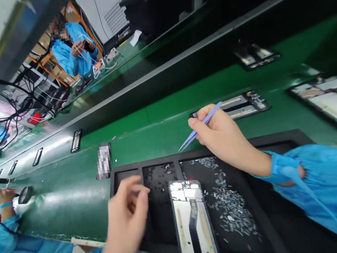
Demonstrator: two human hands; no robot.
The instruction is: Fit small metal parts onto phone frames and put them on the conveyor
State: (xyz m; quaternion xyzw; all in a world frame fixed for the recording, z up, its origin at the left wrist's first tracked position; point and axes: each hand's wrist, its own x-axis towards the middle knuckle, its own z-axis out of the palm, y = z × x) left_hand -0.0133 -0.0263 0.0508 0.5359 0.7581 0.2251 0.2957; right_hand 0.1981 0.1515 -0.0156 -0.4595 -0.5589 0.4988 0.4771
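My right hand (220,133) is closed round a pair of lilac tweezers (200,127), tips pointing left over the green conveyor belt (161,119). Just beyond it lies an open phone frame (241,105) on the belt. My left hand (126,217) hovers over the left end of a black parts tray (294,226), fingers loosely curled and blurred, nothing visible in them. An opened phone (193,224) with white inner plates and a black flex cable lies on the tray between my hands. Small metal parts (231,206) are scattered in the tray's compartment.
More phone frames (75,141) ride the belt to the left, another open phone (333,104) at far right. A co-worker's hand (3,197) holds a tool at left. A person in blue (72,47) stands far back by cables.
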